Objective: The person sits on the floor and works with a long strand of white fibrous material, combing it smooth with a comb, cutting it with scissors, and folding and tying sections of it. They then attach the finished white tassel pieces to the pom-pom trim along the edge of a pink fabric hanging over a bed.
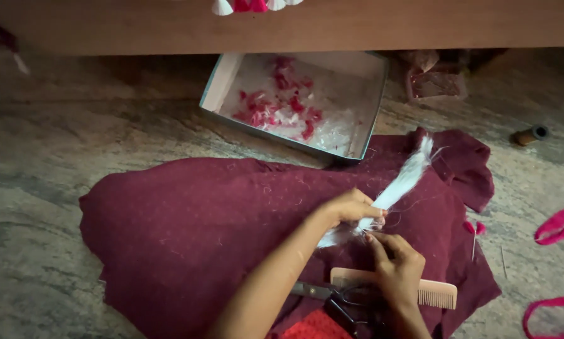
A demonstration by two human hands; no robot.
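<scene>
Two hands meet in the middle of a dark red cloth [188, 232] spread on the stone floor [37, 163]. Closest to the camera lie black scissors [332, 298] and a tan comb [429, 292] with fine teeth (the right wrist covers part of both). A bit of bright red knit stuff [316, 328] peeks in at the bottom edge.

The right hand [395, 263] has its fingers bent in, and its fingertips pinch the white threads at one spot. The left hand [351, 207] is curled closed around the same bundle, just above the right. The two hands are nearly touching.

The bundle of white threads [404, 182] is long, soft and fluffy. It looks like a feather. One end sticks up and away past the left hand, thin at the tip. The other end fans out short and fuzzy below the hands. Loose white hairs lie all over the cloth.

A small red and white tassel [474, 229] lies to the right on the cloth edge. Pink ribbon [561, 223] curls on the floor beyond it.

Farther off sits an open box [363, 119] with red and white scraps inside. A brown thread spool [531, 134] lies to its right. A wooden board [357, 28] runs along the far side.
</scene>
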